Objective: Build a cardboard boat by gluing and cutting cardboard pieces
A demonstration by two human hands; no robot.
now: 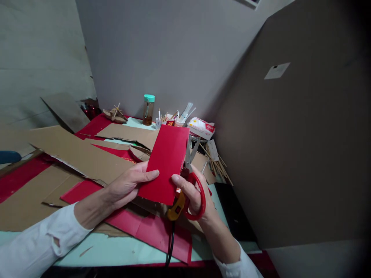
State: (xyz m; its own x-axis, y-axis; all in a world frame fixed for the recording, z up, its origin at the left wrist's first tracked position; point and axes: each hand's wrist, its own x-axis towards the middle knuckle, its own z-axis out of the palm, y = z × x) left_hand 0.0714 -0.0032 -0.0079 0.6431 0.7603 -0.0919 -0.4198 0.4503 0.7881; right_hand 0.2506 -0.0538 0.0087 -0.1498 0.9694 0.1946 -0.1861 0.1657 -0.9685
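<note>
A flat red card point(166, 162) is held up over the table, tilted toward me. My left hand point(136, 181) grips its left edge, thumb across the front and fingers behind. In my right hand point(193, 191) is a pair of red-handled scissors point(199, 200), blades apart and pointing up past the card's right edge. The right thumb also touches the card near its lower right corner. Below the card, a yellow tool point(176, 208) with a black cord shows in part; its kind is hard to make out.
Brown cardboard sheets point(81, 152) and red pieces point(156, 231) cover much of the table. At the back stand a bottle with a teal lid point(148, 110), cups of sticks and brushes point(179, 119) and a white-red box point(202, 128). Thin wooden sticks point(218, 164) lie by the brown panel point(295, 146) on the right.
</note>
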